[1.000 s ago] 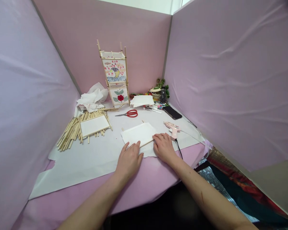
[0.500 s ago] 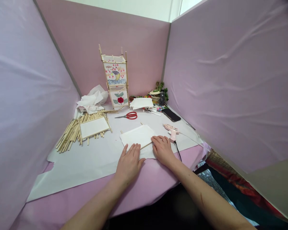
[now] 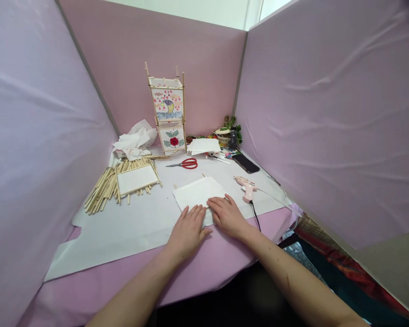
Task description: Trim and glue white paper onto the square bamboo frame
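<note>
A white paper sheet (image 3: pixel 198 190) lies over a thin stick frame on the table in front of me; stick ends poke out past its far corners. My left hand (image 3: pixel 190 228) rests flat on the near edge of the sheet, fingers stretched forward. Beside it, my right hand (image 3: pixel 226 215) presses down on the same near edge, fingers extended and palm down. Between the fingertips of both hands only a sliver of the near stick shows; the rest is hidden beneath them. A pink glue gun (image 3: pixel 247 188) lies to the right of my right hand.
Red-handled scissors (image 3: pixel 189 163) lie behind the sheet. To the left, a papered frame (image 3: pixel 138 180) sits on a heap of sticks (image 3: pixel 100 193). A tall paper lantern (image 3: pixel 171 113) stands at the back, near stacked paper (image 3: pixel 204 146). A phone (image 3: pixel 246 163) lies at the right.
My right hand has slid left along the near edge, closer to my left hand, covering most of the stick that showed between them. The view has shifted slightly.
</note>
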Tool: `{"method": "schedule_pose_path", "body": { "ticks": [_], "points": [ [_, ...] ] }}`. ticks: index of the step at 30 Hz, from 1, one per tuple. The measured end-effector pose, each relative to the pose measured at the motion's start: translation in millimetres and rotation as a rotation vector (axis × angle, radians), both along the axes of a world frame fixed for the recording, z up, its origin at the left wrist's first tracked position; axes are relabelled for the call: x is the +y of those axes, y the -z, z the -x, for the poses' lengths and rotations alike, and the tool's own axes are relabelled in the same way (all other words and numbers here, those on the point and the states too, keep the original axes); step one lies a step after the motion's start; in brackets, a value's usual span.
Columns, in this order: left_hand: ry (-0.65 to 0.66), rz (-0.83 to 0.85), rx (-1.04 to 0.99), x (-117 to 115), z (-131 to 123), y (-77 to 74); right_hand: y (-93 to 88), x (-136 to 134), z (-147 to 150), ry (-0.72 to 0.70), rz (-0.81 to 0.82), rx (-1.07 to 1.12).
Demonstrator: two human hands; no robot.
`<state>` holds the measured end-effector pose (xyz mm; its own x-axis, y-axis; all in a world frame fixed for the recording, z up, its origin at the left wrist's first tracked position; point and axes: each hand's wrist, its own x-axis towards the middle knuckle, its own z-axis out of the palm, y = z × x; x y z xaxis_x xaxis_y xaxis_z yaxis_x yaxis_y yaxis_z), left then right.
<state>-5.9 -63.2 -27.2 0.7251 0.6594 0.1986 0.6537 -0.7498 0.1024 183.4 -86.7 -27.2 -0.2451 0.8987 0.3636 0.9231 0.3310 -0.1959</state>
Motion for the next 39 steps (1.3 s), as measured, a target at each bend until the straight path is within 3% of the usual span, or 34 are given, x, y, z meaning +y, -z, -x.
{"method": "schedule_pose_path", "body": {
  "ticks": [6,16,19,23,28,31,33,39],
  "points": [
    [-0.077,-0.034,0.042,-5,-2,-8.6,11.1,7,-14,0.203,-0.056,-0.048],
    [-0.089,0.003,0.034,-13,6,-4.1,15.8,6,-18,0.195,0.029,-0.021],
    [-0.083,0.037,0.005,-9,8,-8.8,14.3,5,-19,0.195,0.052,0.05],
    [-0.146,0.033,-0.1,19,8,-31.6,6.1,2,-22,0.22,-0.042,0.207],
    [-0.256,0.071,-0.097,90,2,-55.6,-2.9,-3,-47,0.295,-0.269,0.454],
    [-0.316,0.068,0.021,126,-5,-52.1,-2.0,-5,-73,0.422,-0.317,0.615],
    [-0.348,0.061,0.08,139,-9,-46.6,1.3,-4,-91,0.564,-0.253,0.674],
    [-0.328,0.036,0.152,137,-10,-38.5,8.1,6,-115,0.826,-0.03,0.56]
  ]
}}
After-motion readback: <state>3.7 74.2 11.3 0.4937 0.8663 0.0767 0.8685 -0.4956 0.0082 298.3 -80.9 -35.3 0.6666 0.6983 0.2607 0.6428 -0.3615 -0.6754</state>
